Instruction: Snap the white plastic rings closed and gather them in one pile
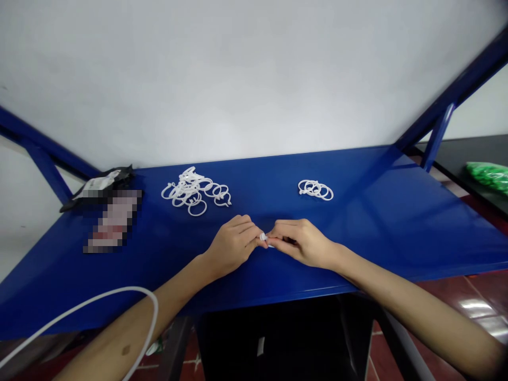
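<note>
Left hand [234, 244] and right hand [305, 243] are both pinching, fingertips nearly meeting, over the big blue table [262, 185]. Larger white ring pile [189, 186] lies past the left one, smaller ring cluster [316, 189] past the right. Tiniest is the white piece [263, 237] between the fingertips, maybe a ring, mostly hidden tbh. Looks like the fiddly fingertip step; next move probably calls for a steady two-sided pinch.

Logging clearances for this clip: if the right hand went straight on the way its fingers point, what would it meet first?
For the right hand, most likely the small white piece, then the left hand just beyond; depth there is hard to judge.
</note>
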`<state>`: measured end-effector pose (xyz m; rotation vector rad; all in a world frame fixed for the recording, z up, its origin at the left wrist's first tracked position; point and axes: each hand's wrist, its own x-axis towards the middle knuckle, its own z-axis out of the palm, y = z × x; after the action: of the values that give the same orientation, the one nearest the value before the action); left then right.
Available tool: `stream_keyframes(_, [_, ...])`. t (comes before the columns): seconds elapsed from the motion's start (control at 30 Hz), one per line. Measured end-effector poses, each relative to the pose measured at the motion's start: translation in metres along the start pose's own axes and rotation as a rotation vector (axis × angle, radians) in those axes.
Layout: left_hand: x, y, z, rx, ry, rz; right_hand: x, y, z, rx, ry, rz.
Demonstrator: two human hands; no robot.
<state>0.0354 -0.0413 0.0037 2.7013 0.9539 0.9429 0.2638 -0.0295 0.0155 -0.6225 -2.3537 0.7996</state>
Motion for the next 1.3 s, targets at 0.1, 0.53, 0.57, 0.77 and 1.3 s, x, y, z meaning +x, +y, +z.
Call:
stream_keyframes(0.1, [0.001,0.000,-0.001,0.114,-0.043,0.060,-0.001,-0.001,-0.001,-0.018,-0.035,-0.005])
stream_keyframes(0.53, [0.003,-0.036,-0.021,0.418,-0.013,-0.223,0.004,0.021,-0.021,-0.480,0.267,0.233])
stream_keyframes(0.57, [0.001,-0.041,-0.023,0.481,-0.020,-0.272,0.003,0.026,-0.028,-0.554,0.330,0.285])
stream_keyframes(0.77, [-0.008,-0.059,-0.027,0.622,-0.140,-0.350,-0.009,0.053,-0.050,-0.772,0.366,0.409])
stream_keyframes(1.3, [0.012,0.001,-0.026,-0.251,-0.059,-0.456,0.001,0.012,-0.010,-0.274,0.161,0.126])
